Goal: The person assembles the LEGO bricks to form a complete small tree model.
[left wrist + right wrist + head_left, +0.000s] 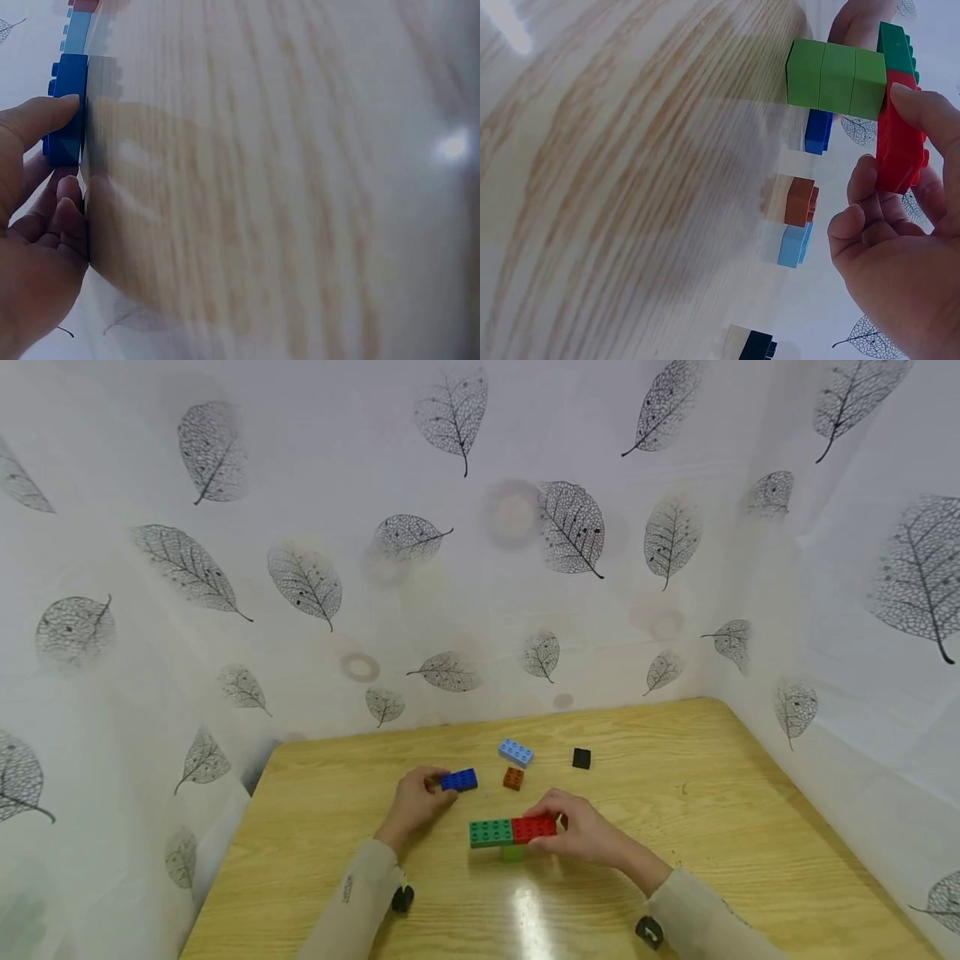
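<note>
My left hand (pixel 415 802) pinches a dark blue brick (pixel 461 779) that lies studs up on the table; in the left wrist view the thumb presses its near side. With thumb and fingers my right hand (pixel 588 835) holds a red brick (pixel 534 828). End to end with it sits a dark green brick (pixel 491 832). Both rest across the top of a light green stack (pixel 836 75), which the right wrist view shows as several bricks tall, standing on the table. Seen from the head, the stack is mostly hidden under the red and green bricks.
Behind the stack lie a light blue brick (pixel 516 752), a small orange-brown brick (pixel 513 778) and a small black brick (pixel 581 758). The wooden table (pixel 322 793) meets a white leaf-patterned sheet (pixel 487 610) at the back and sides.
</note>
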